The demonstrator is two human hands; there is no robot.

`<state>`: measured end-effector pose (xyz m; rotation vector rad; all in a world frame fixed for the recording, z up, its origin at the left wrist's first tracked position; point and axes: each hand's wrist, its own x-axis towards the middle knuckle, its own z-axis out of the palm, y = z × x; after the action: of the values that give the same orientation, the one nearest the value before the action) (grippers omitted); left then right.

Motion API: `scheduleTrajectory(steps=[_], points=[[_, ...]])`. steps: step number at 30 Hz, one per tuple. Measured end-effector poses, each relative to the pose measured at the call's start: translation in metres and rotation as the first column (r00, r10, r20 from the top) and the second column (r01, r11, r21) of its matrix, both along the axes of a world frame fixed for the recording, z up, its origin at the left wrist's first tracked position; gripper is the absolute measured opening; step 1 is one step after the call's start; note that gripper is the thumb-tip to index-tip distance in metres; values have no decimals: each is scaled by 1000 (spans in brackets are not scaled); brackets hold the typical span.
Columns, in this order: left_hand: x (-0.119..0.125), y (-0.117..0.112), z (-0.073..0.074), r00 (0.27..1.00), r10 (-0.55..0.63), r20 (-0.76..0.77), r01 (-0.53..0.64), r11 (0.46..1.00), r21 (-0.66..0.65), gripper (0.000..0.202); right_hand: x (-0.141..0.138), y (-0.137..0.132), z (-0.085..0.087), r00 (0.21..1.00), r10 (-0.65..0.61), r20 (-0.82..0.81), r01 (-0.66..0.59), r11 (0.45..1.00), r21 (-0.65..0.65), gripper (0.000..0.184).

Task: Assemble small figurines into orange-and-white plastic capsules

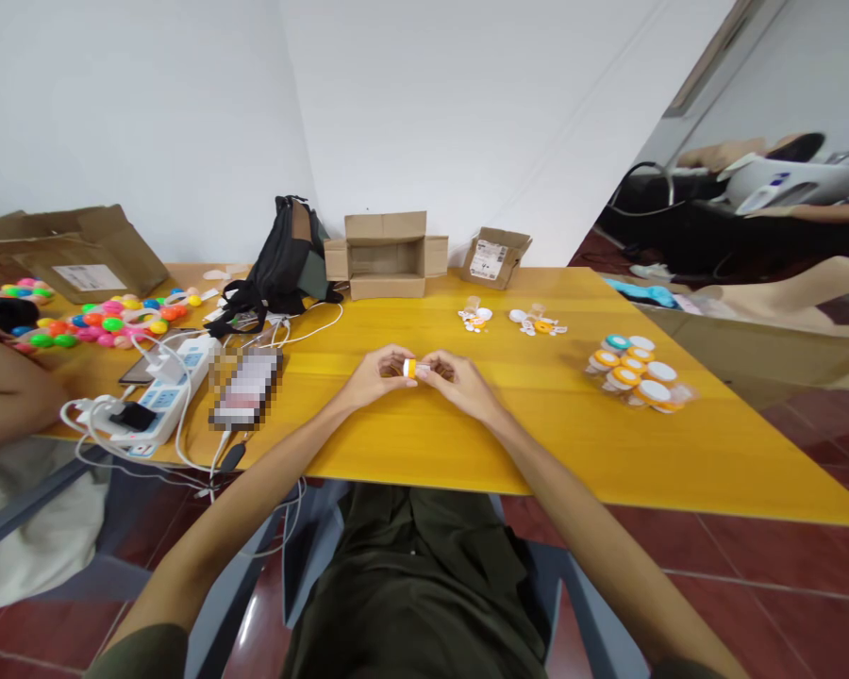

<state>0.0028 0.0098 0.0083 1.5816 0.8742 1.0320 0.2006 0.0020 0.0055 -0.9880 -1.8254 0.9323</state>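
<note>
Your left grip (380, 375) pinches the small container (411, 368) by its orange-and-white end, your right grip (458, 379) by its clear end, over the surface (424, 438) behind its front edge, so align both and squeeze lightly.

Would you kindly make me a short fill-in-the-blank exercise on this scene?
1. The left hand and the right hand hold a small container, coloured orange and ____ at one end.
2. In the picture, the black backpack stands just ____ of the open cardboard box.
3. Among the clustered containers, only ____ lid is teal.

Missing words: white; left; one.
</note>
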Motion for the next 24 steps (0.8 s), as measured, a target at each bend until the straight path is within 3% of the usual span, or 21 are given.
scheduleTrajectory(steps=[9, 16, 24], points=[[2, -4, 2, 1000, 7, -5, -7, 994, 106, 44, -5, 3, -7, 990, 35, -140, -49, 995, -92, 39], [2, -3, 0, 999, -25, 41, 21, 994, 103, 45, -3, 4, -4, 977, 4, -214, -37, 988, -151, 49], [-1, -2, -4, 997, -46, 54, 35, 981, 191, 34, -1, 5, -1, 972, -24, -233, -32, 972, -232, 48]])
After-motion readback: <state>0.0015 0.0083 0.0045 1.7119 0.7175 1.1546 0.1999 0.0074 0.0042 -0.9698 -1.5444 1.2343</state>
